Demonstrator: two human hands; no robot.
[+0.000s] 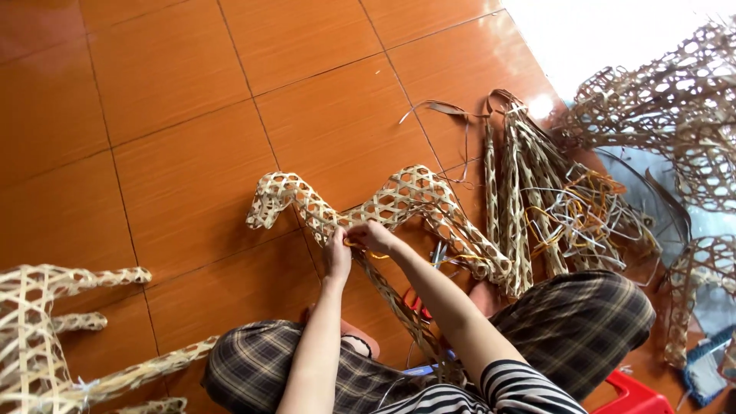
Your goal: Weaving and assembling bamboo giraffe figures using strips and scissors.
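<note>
both hands pinching a yellow strip on a woven bamboo animal frame

the woven animal frame (399, 201) lies on the orange tiled floor (176, 100) just past the person's knees; its head, neck, body and legs look fully latticed, while the part near the lap seems not yet finished. the left hand (336, 255) is closed on the lattice, the right hand (373, 236) pinches the yellow strip (366, 251) against it. just beside, toward the right edge of the floor, loose woven legs (514, 192) and a tangle of strips (583, 211); more frames sit at the lower left (46, 337) and upper right (675, 107) corners, daylight beyond
</note>
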